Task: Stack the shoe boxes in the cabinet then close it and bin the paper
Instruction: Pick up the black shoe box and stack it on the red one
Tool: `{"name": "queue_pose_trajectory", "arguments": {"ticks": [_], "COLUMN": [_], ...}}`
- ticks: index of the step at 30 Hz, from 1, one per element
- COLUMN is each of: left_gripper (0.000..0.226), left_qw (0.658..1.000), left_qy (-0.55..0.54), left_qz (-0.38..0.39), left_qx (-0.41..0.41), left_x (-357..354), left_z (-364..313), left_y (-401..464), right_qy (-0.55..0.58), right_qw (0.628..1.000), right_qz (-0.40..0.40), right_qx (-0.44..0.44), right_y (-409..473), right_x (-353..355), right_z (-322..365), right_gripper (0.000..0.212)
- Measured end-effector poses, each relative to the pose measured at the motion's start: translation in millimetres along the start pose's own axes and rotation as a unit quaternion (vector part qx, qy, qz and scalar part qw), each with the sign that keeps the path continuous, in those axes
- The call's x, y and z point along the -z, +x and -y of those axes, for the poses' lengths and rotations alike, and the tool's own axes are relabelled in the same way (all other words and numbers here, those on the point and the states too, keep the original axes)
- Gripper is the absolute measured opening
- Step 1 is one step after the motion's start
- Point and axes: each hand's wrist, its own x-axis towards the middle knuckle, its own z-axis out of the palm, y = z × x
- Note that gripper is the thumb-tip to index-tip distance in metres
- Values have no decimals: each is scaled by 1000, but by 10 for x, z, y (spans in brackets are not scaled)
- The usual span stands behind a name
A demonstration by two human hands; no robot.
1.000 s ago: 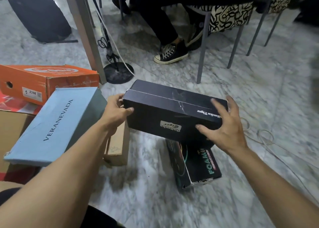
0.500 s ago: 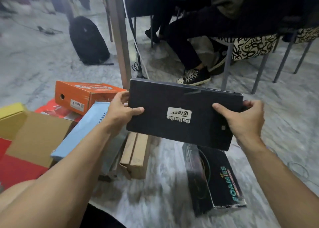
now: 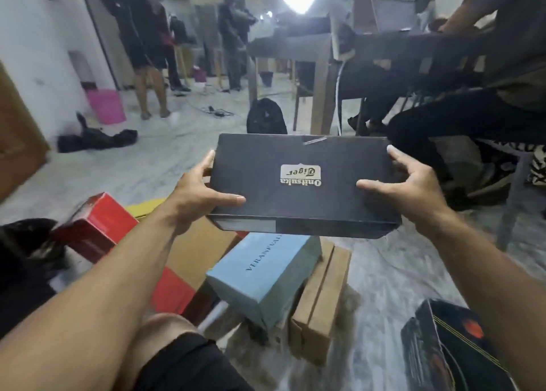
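Nearest: glossy black printed carton (image 3: 443, 352) at the bottom right on the grey-white marbled stone floor (image 3: 384, 275), corner only in view. Beside the knee, a matte pale-blue rectangular cardboard shoe box (image 3: 266, 275) with dark lettering sits tilted, leaning on plain brown corrugated cartons (image 3: 319, 296); a red cardboard box (image 3: 97, 228) lies left of them.

Above that pile, held in the air: flat matte black cardboard shoe box (image 3: 301, 183), lid facing camera, pale logo label upside down, scrap of tape at the far edge. Left hand (image 3: 201, 192) clamps its left end, thumb on the lid, fingers round the side. Right hand (image 3: 413, 183) clamps the right end the same way.

Far: black soft backpack (image 3: 266, 117) on the floor, wooden table legs, pink plastic bin (image 3: 106, 105) by the left wall. Background blurred.
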Motion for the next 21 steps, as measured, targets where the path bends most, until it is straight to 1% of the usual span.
{"name": "queue_pose_trajectory", "arguments": {"ticks": [1,3,4,5,6,7,8,9,12,15,21], "left_gripper": [122,104,93,87,92,108,121,124,113,107,112], "left_qw": [1000,998,996,995,992,987,981,974,958,948,928], "left_qy": [9,32,51,74,99,132,167,196,246,267,276], "left_qz": [-13,-52,-65,-74,-83,-91,-101,-111,-141,-168,-221], "left_qx": [-7,-15,-10,-6,2,12,25,30,27,49,117], "left_x": [105,332,453,576,711,839,951,1050,1332,1589,2080], "left_z": [-33,-71,-88,-114,-132,-153,-191,-229,-289,-360,-380], "left_y": [-56,-172,-247,-335,-415,-494,-587,-679,-936,-1242,-1900], "right_qy": [8,15,4,-19,-53,-89,-118,-136,-135,-122,-53], "right_qw": [999,994,989,982,973,963,954,947,940,929,905], "right_qz": [30,97,135,173,206,232,248,254,255,272,340], "right_qx": [17,43,54,68,85,102,123,140,184,220,250], "right_y": [3,-7,-4,-1,-2,-1,-14,-27,-125,-240,-463], "right_x": [-98,-279,-366,-454,-544,-638,-741,-843,-1097,-1256,-1682], "right_z": [105,320,407,491,576,648,727,797,1033,1252,1666], "right_gripper": [102,106,109,112,114,114,112,108,94,86,76]}}
